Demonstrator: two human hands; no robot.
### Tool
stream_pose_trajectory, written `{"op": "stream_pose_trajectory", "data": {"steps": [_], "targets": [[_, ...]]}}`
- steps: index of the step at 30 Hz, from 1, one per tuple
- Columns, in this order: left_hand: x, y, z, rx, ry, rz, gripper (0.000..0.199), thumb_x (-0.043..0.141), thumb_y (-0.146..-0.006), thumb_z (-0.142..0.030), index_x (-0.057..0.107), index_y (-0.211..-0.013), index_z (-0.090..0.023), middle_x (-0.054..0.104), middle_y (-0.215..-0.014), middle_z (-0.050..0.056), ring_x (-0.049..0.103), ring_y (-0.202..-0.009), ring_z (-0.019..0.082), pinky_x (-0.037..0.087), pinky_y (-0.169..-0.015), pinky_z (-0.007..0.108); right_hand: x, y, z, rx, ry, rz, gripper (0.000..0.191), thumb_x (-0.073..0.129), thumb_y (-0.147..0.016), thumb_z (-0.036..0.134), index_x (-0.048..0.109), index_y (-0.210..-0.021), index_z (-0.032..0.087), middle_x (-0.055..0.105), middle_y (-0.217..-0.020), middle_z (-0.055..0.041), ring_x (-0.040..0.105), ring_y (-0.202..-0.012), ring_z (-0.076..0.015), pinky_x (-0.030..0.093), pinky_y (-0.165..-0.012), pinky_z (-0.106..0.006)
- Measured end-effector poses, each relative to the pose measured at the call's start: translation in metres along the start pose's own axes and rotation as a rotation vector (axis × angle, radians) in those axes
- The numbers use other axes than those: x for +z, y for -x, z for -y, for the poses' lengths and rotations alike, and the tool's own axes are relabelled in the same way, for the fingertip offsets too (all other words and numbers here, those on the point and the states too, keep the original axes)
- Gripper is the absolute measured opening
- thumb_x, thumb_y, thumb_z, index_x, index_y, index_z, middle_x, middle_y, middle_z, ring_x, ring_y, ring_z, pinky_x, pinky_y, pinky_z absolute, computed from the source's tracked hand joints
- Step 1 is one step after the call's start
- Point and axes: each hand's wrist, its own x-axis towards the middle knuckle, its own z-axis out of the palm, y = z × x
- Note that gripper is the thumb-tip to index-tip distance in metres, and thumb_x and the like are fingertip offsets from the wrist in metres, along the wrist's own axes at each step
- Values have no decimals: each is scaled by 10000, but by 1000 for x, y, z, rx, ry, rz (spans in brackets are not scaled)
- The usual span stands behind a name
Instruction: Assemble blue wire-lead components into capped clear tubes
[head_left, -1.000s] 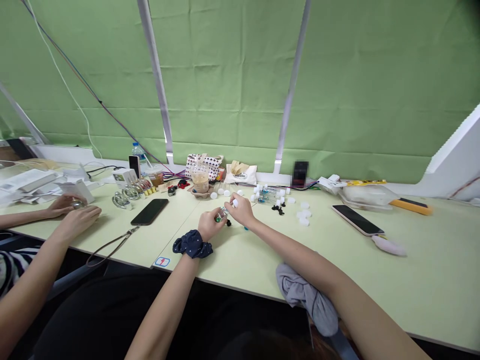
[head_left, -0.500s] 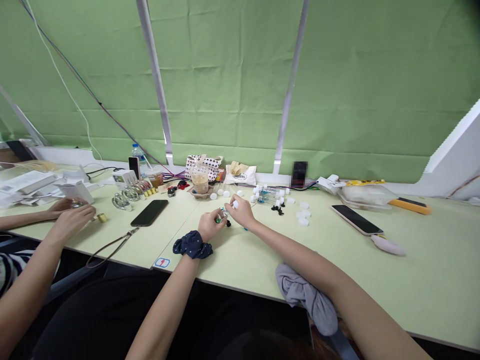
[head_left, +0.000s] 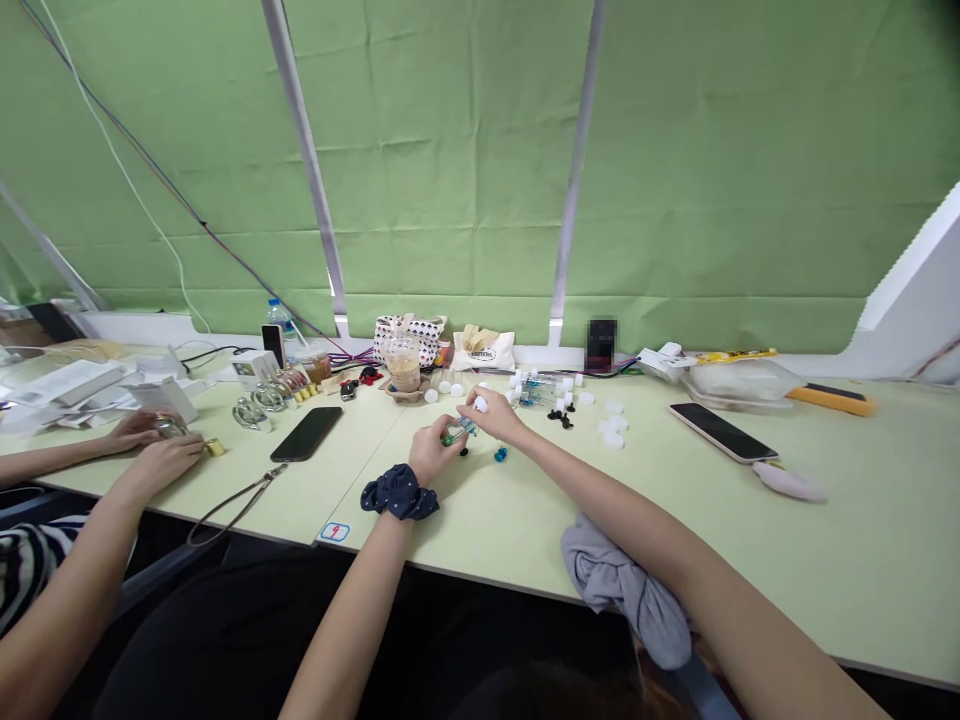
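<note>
Vial [head_left: 459, 432], small and clear with green inside, sits just left of frame centre, pinched in the left hand [head_left: 433, 455]. The right hand [head_left: 499, 415] grips a white cap [head_left: 480, 404] at its upper end. A blue piece [head_left: 500, 454] lies just right on the table [head_left: 862, 560]; a black phone [head_left: 306, 433] lies farther left.

Phone [head_left: 305, 433] left of hands, caps [head_left: 611, 430] right.
</note>
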Motion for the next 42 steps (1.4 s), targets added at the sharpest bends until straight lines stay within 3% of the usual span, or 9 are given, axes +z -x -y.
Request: {"op": "stream_pose_trajectory", "data": {"steps": [6, 10, 15, 21, 27, 32, 35, 38, 42], "targets": [[2, -5, 5, 88, -1, -210, 607, 632, -762, -413, 419, -1287, -196, 500, -1205, 134, 492, -1121, 254, 408, -933, 384, -37, -28, -48, 233, -6, -71, 317, 564, -750, 494, 565, -867, 199, 574, -605, 26, 535, -503, -142, 407, -535, -252], [4, -4, 17, 17, -58, -280, 553, 609, -785, -365, 425, -1273, -181, 485, -1174, 142, 471, -1138, 274, 393, -966, 425, -68, -46, -87, 232, 229, -305, 255, 602, -737, 419, 587, -869, 202, 646, -850, -36, 584, -768, -190, 427, -702, -290], [9, -4, 23, -7, -75, -273, 488, 587, -790, -303, 443, -1237, -169, 500, -1134, 139, 498, -1081, 267, 419, -933, 419, -107, -61, -123, 393, 294, -495, 285, 573, -784, 401, 593, -971, 188, 646, -934, -91, 580, -855, -230, 406, -759, -312], [10, -3, 24, -45, -102, -251, 413, 578, -786, -282, 485, -1173, -175, 511, -1103, 130, 511, -1063, 271, 422, -916, 419, -124, -72, -151, 630, 357, -516, 279, 617, -768, 423, 615, -975, 236, 635, -976, -97, 519, -1029, -297, 364, -857, -419], [11, -2, 27, -91, -147, -242, 369, 581, -785, -280, 515, -1132, -176, 518, -1097, 131, 513, -1056, 280, 419, -896, 422, -117, -74, -174, 682, 436, -384, 247, 473, -879, 375, 614, -1053, 269, 597, -1087, -122, 407, -1150, -320, 269, -929, -576], [12, -2, 24, -130, -164, -200, 317, 579, -786, -275, 543, -1090, -192, 519, -1090, 128, 520, -1043, 290, 427, -861, 431, -100, -74, -167, 484, 676, -338, 353, 383, -922, 342, 545, -1226, 266, 453, -1281, -164, 256, -1271, -323, 155, -983, -612], [12, -1, 23, -144, -169, -192, 300, 580, -786, -274, 552, -1074, -196, 520, -1085, 127, 517, -1043, 296, 427, -849, 434, -72, -81, -147, 312, 782, -228, 368, 415, -916, 335, 518, -1261, 258, 399, -1356, -160, 200, -1317, -325, 39, -1010, -627], [12, -1, 23, -155, -174, -176, 289, 583, -785, -281, 562, -1061, -196, 520, -1075, 124, 520, -1034, 294, 424, -847, 429, -36, -89, -126, 152, 813, 22, 386, 434, -914, 331, 497, -1289, 266, 486, -1299, -142, 187, -1342, -314, -80, -1012, -628], [11, 0, 22, -168, -178, -172, 271, 576, -790, -283, 574, -1045, -193, 524, -1073, 127, 519, -1031, 295, 423, -843, 427, 8, -95, -112, 106, 820, 236, 422, 461, -894, 416, 523, -1282, 260, 527, -1277, -156, 173, -1361, -339, -115, -1010, -623]]}}
